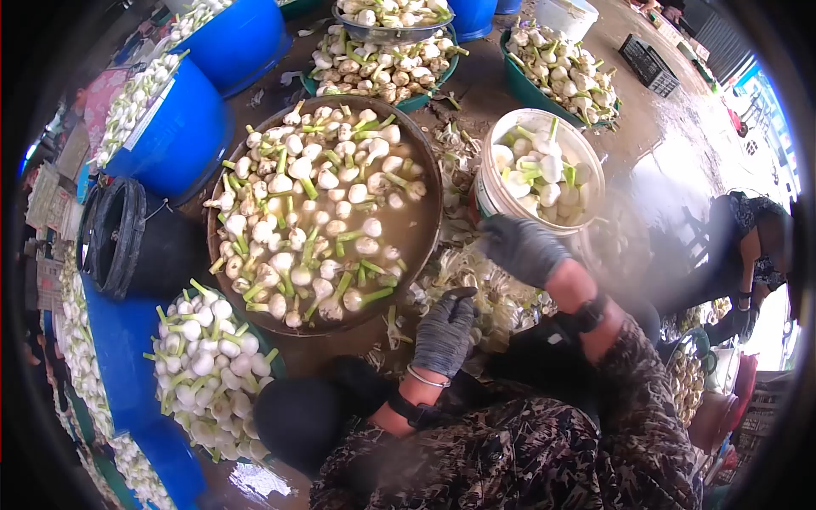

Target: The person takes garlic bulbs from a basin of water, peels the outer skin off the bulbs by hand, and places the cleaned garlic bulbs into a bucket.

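My left hand [445, 333], in a grey glove, is held low between the wide round basin [432, 246] and a pile of peeled skins [489, 293]. Its fingers are bent together, and I cannot make out anything in them. Close to the near rim of the white bucket [597, 204] is my right hand [523, 248], also gloved, with its fingers curled and their tips hidden. White bulbs with cut green stems [548, 166] lie in the bucket. Muddy water fills the basin, with many bulbs [297, 276] floating in it.
Cleaned bulbs [208, 365] are heaped at the lower left. Blue tubs [170, 127] and a black bucket [144, 242] stand left. Green basins of bulbs [561, 72] and a black crate [649, 65] are at the back. Another person [752, 225] is at the right.
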{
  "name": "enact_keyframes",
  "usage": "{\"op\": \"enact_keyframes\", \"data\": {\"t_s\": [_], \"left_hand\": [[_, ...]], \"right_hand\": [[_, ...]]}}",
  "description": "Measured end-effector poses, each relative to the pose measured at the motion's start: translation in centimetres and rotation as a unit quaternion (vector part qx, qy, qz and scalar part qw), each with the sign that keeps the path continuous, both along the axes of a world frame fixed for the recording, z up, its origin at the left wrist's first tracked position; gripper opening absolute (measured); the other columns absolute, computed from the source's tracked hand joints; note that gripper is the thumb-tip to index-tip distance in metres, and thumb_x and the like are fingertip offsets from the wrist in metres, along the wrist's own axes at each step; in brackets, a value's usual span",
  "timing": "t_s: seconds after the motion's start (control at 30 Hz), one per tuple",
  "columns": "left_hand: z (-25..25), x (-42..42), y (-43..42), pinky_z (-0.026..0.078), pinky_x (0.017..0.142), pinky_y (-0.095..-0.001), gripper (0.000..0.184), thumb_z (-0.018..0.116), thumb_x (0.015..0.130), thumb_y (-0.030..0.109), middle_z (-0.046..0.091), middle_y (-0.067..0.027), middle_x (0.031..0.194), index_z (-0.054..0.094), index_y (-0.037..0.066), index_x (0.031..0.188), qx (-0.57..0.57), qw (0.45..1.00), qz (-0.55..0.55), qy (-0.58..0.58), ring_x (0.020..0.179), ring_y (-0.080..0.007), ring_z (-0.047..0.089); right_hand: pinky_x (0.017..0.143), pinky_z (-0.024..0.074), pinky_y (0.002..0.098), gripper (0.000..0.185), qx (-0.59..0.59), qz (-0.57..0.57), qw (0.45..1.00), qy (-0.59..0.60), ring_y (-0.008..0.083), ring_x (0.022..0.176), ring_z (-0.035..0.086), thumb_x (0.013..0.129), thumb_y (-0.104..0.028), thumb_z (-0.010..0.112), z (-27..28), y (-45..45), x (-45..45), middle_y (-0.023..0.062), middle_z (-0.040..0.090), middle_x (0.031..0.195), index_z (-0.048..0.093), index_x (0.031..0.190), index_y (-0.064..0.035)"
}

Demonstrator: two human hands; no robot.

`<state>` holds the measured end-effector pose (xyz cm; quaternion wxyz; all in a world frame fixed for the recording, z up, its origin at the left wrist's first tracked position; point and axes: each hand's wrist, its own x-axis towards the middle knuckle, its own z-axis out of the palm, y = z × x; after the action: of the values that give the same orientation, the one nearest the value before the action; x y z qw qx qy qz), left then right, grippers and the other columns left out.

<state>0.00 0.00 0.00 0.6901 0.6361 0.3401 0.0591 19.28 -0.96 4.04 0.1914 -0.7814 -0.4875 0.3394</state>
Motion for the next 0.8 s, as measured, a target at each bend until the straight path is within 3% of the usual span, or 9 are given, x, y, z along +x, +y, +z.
{"op": "enact_keyframes", "data": {"t_s": [0.07, 0.17, 0.23, 0.33, 0.43, 0.5, 0.57, 0.63, 0.8], "left_hand": [[-0.2, -0.1, -0.1, 0.05, 0.083, -0.0282, 0.024, 0.047, 0.101, 0.015, 0.065, -0.0071, 0.099, 0.062, 0.005, 0.117, 0.092, 0.981, 0.139, -0.097, 0.087, -0.0128, 0.061], [1.3, -1.6, 2.1, 0.05, 0.082, -0.0272, 0.024, 0.047, 0.101, 0.015, 0.064, -0.0049, 0.096, 0.061, 0.003, 0.117, -0.027, 0.964, 0.23, -0.127, 0.086, -0.0107, 0.059], [0.5, -2.4, 3.1, 0.049, 0.082, -0.0267, 0.024, 0.048, 0.101, 0.014, 0.064, -0.0043, 0.095, 0.06, 0.0, 0.117, 0.002, 0.96, 0.235, -0.153, 0.086, -0.0098, 0.059], [0.3, -3.1, 3.7, 0.049, 0.083, -0.0262, 0.023, 0.048, 0.1, 0.012, 0.064, -0.0042, 0.096, 0.059, -0.001, 0.116, -0.052, 0.95, 0.26, -0.165, 0.087, -0.0103, 0.058], [0.2, -3.1, 4.0, 0.049, 0.084, -0.0258, 0.025, 0.049, 0.1, 0.012, 0.063, -0.0035, 0.096, 0.056, -0.001, 0.12, -0.064, 0.939, 0.297, -0.163, 0.087, -0.0105, 0.058], [-0.6, -3.0, 4.1, 0.049, 0.084, -0.0256, 0.026, 0.05, 0.1, 0.013, 0.061, -0.0041, 0.098, 0.054, -0.001, 0.122, -0.074, 0.927, 0.324, -0.176, 0.089, -0.0105, 0.058], [-0.9, -2.7, 4.3, 0.05, 0.085, -0.0254, 0.028, 0.051, 0.099, 0.013, 0.06, -0.0048, 0.101, 0.052, 0.0, 0.124, -0.083, 0.916, 0.343, -0.19, 0.092, -0.0105, 0.057], [-0.8, -2.3, 4.6, 0.051, 0.086, -0.0263, 0.034, 0.055, 0.098, 0.016, 0.057, -0.0062, 0.106, 0.049, 0.002, 0.129, -0.149, 0.894, 0.387, -0.17, 0.096, -0.0115, 0.056], [-1.7, -1.0, 3.9, 0.051, 0.089, -0.0292, 0.039, 0.06, 0.096, 0.018, 0.059, -0.0063, 0.121, 0.05, 0.006, 0.132, -0.168, 0.948, 0.212, -0.167, 0.105, -0.016, 0.059]], "right_hand": [[0.088, 0.0501, 0.0414, 0.054, 0.041, 0.0, 0.998, 0.042, 0.037, 0.1, 0.064, 0.09, -0.043, 0.059, -4.1, 2.1, -0.9, 0.0237, 0.066, 0.106, 0.057, 0.121, 0.0011], [0.093, 0.0477, 0.0437, 0.062, 0.006, 0.051, 0.997, -0.056, 0.0378, 0.106, 0.062, 0.089, -0.048, 0.057, -9.8, 9.3, -5.0, 0.0223, 0.065, 0.113, 0.052, 0.128, 0.0002], [0.095, 0.0464, 0.0444, 0.063, -0.052, 0.099, 0.977, -0.182, 0.0385, 0.111, 0.06, 0.089, -0.048, 0.056, -10.1, 12.1, -7.1, 0.0209, 0.065, 0.116, 0.05, 0.13, -0.0002], [0.096, 0.0462, 0.045, 0.065, -0.139, 0.166, 0.966, -0.143, 0.0385, 0.112, 0.059, 0.087, -0.048, 0.06, -19.1, 15.0, -7.5, 0.0192, 0.065, 0.117, 0.05, 0.129, -0.0001], [0.095, 0.0467, 0.0443, 0.066, -0.091, 0.093, 0.984, -0.119, 0.0379, 0.11, 0.06, 0.083, -0.049, 0.063, -15.0, 13.7, -7.6, 0.0197, 0.065, 0.115, 0.051, 0.127, -0.0004], [0.093, 0.0479, 0.042, 0.064, -0.081, 0.058, 0.995, -0.006, 0.0361, 0.11, 0.06, 0.08, -0.042, 0.07, -13.1, 12.3, -6.4, 0.0215, 0.062, 0.119, 0.052, 0.124, -0.0009], [0.09, 0.049, 0.0411, 0.054, 0.142, -0.015, 0.989, 0.039, 0.0358, 0.108, 0.06, 0.079, -0.028, 0.073, -10.3, 9.7, -5.9, 0.0229, 0.058, 0.121, 0.053, 0.122, -0.0018], [0.089, 0.0493, 0.0414, 0.053, 0.187, -0.028, 0.982, 0.024, 0.0364, 0.106, 0.06, 0.079, -0.022, 0.073, -5.9, 6.7, -6.1, 0.0225, 0.057, 0.12, 0.053, 0.123, -0.0018], [0.088, 0.0496, 0.0427, 0.052, 0.283, -0.013, 0.956, -0.074, 0.0388, 0.101, 0.059, 0.078, -0.012, 0.07, -0.5, -0.3, -6.7, 0.0203, 0.058, 0.115, 0.05, 0.126, -0.0023]]}}
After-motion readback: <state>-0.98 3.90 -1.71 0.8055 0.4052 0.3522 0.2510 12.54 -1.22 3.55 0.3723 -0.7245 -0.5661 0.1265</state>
